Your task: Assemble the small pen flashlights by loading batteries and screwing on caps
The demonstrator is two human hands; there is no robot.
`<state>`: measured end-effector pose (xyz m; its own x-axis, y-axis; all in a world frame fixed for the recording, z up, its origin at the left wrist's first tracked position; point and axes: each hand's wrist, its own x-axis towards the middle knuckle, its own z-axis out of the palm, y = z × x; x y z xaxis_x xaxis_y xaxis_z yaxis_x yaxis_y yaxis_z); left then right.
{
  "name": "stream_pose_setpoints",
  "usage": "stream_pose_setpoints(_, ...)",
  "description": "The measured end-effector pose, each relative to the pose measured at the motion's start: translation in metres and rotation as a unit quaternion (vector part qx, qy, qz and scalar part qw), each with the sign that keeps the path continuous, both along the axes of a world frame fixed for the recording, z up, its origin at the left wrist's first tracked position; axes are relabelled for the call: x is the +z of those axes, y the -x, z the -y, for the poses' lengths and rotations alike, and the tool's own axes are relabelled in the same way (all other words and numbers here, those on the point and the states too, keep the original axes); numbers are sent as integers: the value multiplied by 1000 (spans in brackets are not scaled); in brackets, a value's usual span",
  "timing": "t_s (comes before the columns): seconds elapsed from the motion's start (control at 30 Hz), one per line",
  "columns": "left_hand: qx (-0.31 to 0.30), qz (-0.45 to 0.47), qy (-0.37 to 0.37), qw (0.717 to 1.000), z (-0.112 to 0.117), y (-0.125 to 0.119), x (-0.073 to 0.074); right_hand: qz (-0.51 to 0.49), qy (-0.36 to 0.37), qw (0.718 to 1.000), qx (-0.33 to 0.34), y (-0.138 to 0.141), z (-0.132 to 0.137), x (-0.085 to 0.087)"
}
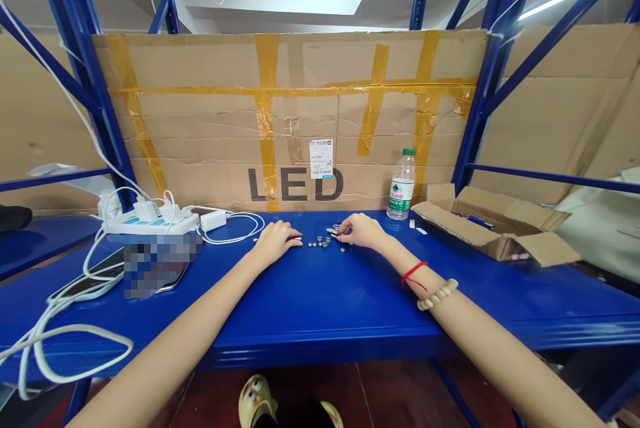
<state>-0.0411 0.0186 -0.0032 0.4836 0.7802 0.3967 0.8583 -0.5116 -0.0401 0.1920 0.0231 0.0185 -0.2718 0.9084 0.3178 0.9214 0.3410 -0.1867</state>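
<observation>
Both my arms reach far across a blue metal shelf point(320, 301). Several small round silver parts point(320, 242) lie scattered between my hands near the cardboard back wall. My left hand point(277, 240) rests palm down on the shelf with its fingers curled together, just left of the parts. My right hand point(361, 229) has its fingertips pinched on small metal pieces at the right end of the scatter; what exactly it grips is too small to name. A red string and a bead bracelet point(436, 295) sit on my right wrist.
A taped cardboard sheet marked LED point(295, 185) backs the shelf. A water bottle point(402, 185) stands right of my hands, beside an open cardboard box point(493, 225). At left are a white power strip point(150, 218), cables point(60, 335) and a phone point(90, 285). Blue rack posts flank the bay.
</observation>
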Motion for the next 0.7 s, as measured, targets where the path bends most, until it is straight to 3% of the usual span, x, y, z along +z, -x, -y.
stream_pose_setpoints(0.17,11,28,-3,1000,2,-1,-2,27,5,1000,2,5,2,-3)
stream_pose_setpoints(0.27,17,89,-8,996,6,-8,-1,8,-33,999,17,9,4,-5)
stream_pose_setpoints(0.37,-11,155,13,988,10,-18,-1,-108,-76,986,104,19,6,-7)
stream_pose_setpoints(0.47,-58,205,40,976,14,-25,-2,-221,-47,949,220,32,8,-11)
stream_pose_setpoints(0.53,-78,257,51,962,14,-27,-2,-244,-22,936,253,37,8,-14)
stream_pose_setpoints(0.63,-73,337,40,938,11,-25,-2,-182,-43,953,240,36,7,-18)
stream_pose_setpoints(0.7,-60,326,9,943,8,-21,-3,-98,-78,963,237,33,7,-20)
